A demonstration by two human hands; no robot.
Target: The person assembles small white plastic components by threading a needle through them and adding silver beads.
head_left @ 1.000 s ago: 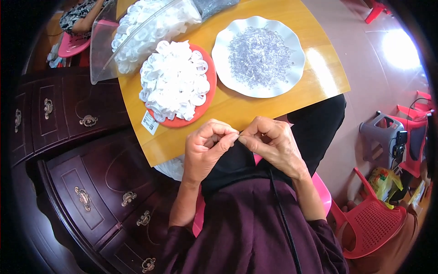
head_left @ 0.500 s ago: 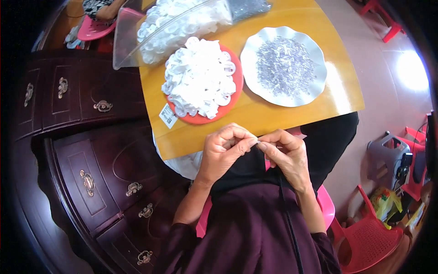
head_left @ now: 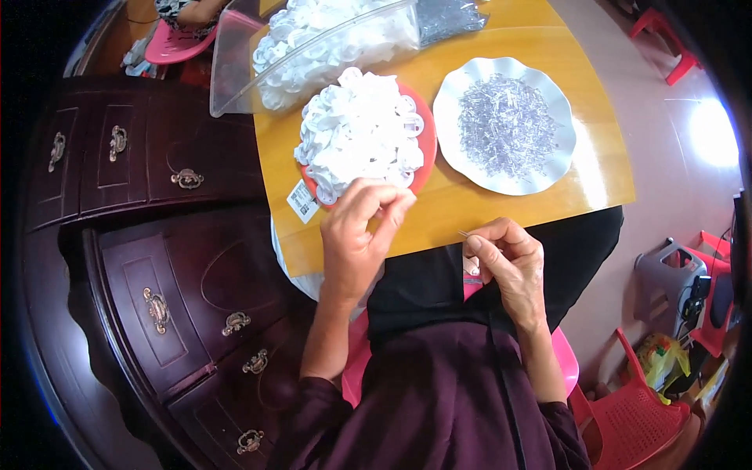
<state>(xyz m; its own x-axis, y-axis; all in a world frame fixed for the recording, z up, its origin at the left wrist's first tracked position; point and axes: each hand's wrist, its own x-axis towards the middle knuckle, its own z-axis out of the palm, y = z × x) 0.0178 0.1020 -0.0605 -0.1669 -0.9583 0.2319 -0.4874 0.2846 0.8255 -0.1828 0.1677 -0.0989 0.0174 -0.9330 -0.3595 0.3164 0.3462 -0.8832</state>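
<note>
My left hand (head_left: 356, 235) is over the near edge of a red plate (head_left: 427, 149), its thumb and forefinger tips pressed together. Whether anything is between them I cannot make out. Heaped on that plate are small white pieces (head_left: 352, 129), some showing rounded ends with a ring shape. My right hand (head_left: 509, 262), just off the table's front edge, pinches a thin pin-like piece (head_left: 464, 233) between thumb and forefinger. Beyond it stands a white scalloped plate (head_left: 450, 149) holding many thin, clear or silvery slivers (head_left: 509, 125).
A clear plastic bin (head_left: 235, 86) of more white pieces stands behind the red plate, beside a bag of grey bits (head_left: 450, 19). A white label (head_left: 302, 201) lies on the yellow table (head_left: 462, 211). Dark drawers (head_left: 149, 313) line the left; a red chair (head_left: 638, 423) is at right.
My hands, which met at the fingertips, have come apart. The left moved up and left to the red plate; the right shifted slightly right, still pinching. The whole view shifted a little.
</note>
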